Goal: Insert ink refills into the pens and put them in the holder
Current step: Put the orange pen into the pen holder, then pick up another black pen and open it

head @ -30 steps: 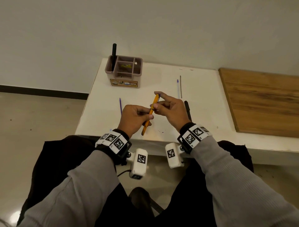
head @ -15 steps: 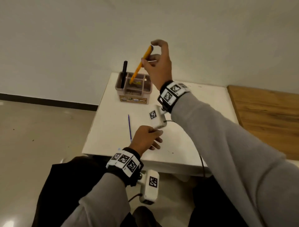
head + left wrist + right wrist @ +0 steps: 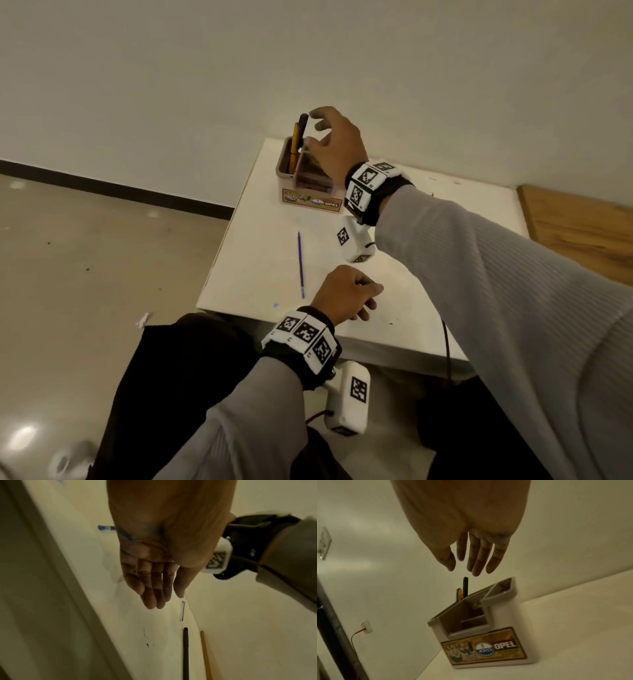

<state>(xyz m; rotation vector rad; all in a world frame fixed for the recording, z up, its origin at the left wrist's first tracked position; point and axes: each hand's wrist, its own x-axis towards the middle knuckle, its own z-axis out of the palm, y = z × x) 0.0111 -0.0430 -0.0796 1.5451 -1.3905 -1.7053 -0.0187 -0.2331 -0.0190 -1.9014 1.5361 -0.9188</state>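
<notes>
Yellow pen [image 3: 294, 147]: seen standing beside a black pen [image 3: 302, 128] in the left compartment of the holder [image 3: 310, 202], at the table's far left corner.
Right hand [image 3: 337, 144]: held just above the holder, fingers [image 3: 477, 561] spread and straight, nothing gripped.
Left hand [image 3: 344, 294]: rested near the table's [image 3: 260, 260] front edge, fingers loosely extended, nothing held.
Refill [image 3: 300, 263]: a blue one is left lying near the left edge; another black pen [image 3: 186, 653] is shown lying toward the right side in the left wrist view.
Handling: the refill is judged light, thin and slightly bendable, best pinched near mid-length; the pen barrel is judged stiff and smooth, best taken at the middle.
Surface: a white tabletop, marked with small ink spots, with a wooden board [image 3: 582, 236] at its right.
Room: pale wall, dark skirting, glossy beige floor.
</notes>
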